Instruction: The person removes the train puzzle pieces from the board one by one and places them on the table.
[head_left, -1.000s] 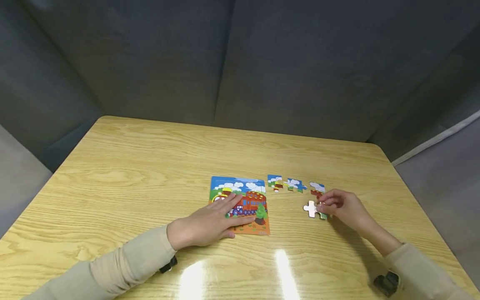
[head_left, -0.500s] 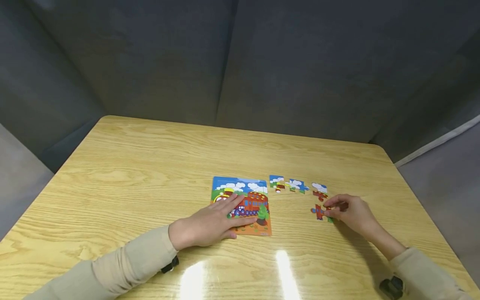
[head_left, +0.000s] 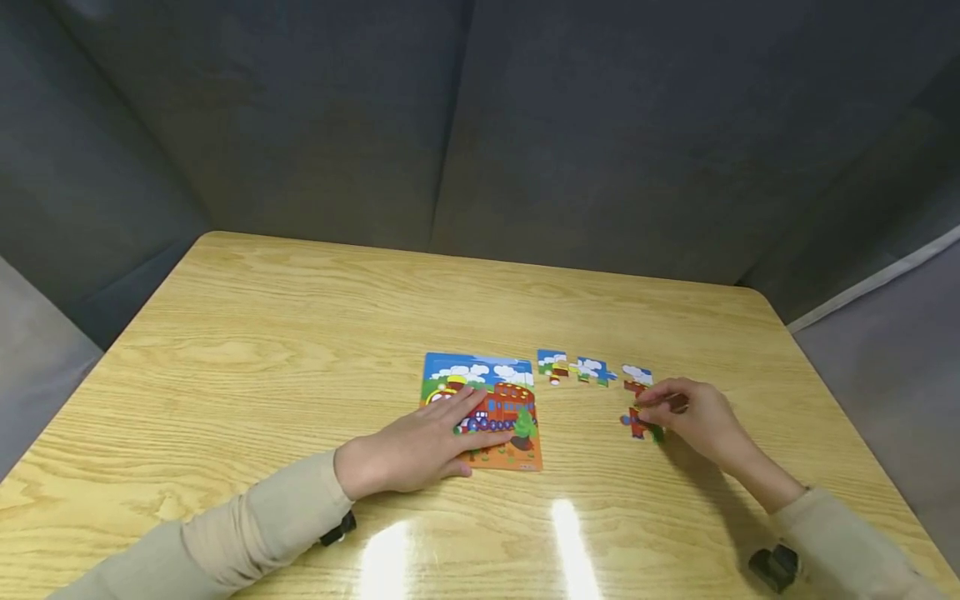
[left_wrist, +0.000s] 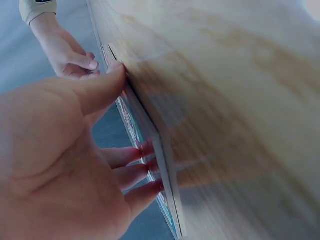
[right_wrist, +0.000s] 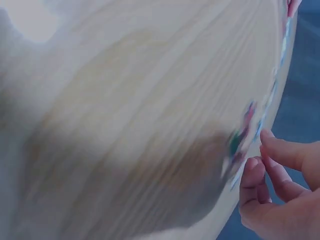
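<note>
A train picture puzzle (head_left: 510, 396) lies flat near the table's middle. My left hand (head_left: 408, 446) rests on its lower left part with the fingers spread and straight. In the left wrist view, the left fingertips lie on the puzzle's face (left_wrist: 129, 117) and the thumb is at its edge. My right hand (head_left: 697, 421) is to the right, thumb and index finger pinching the upper edge of a red jigsaw puzzle piece (head_left: 636, 425) low at the table. That piece also shows, blurred, in the right wrist view, beside the curled right hand (right_wrist: 280, 180). Fingers hide part of it.
Three more jigsaw pieces lie in a loose row behind: one with a yellow and red part (head_left: 552, 364), a cloud piece (head_left: 594, 369), and a cloud-and-red piece (head_left: 637, 377) close to the right fingers. Dark curtains (head_left: 480, 133) stand beyond the wooden table (head_left: 315, 333).
The red piece was tilted with a bright glare, then lowered flat and slightly right. The right fingertips have since shifted up and left along it. My left hand stays on the puzzle.
</note>
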